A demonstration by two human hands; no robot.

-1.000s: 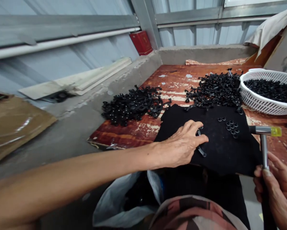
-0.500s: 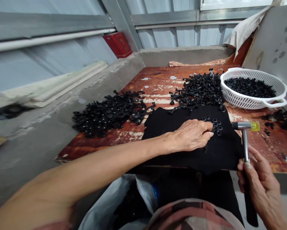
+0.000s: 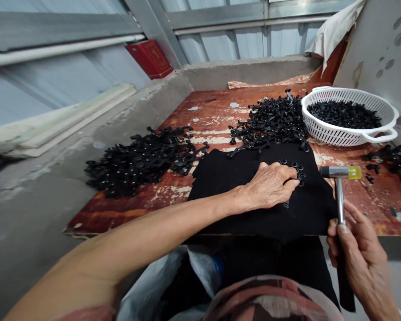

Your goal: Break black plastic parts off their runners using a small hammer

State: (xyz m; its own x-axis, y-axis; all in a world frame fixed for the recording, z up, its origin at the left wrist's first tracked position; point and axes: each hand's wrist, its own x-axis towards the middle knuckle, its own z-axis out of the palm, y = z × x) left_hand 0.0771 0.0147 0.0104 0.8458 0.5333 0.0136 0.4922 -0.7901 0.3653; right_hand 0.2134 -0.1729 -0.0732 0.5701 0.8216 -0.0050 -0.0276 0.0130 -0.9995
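My left hand rests on a black cloth, fingers curled and pinched over small black plastic rings; what they grip is too small to name. One loose ring lies just below the hand. My right hand is closed round the dark handle of a small hammer with a metal head and a yellow tip, held upright right of the cloth.
A white basket of black parts stands at the back right. Piles of black plastic pieces lie at the left and centre back of the worn red table. A red box leans on the ledge. A plastic bag sits below.
My left hand slid right along the cloth from a black strip to the cluster of rings. The view has turned right; the hammer stays upright in my right hand.
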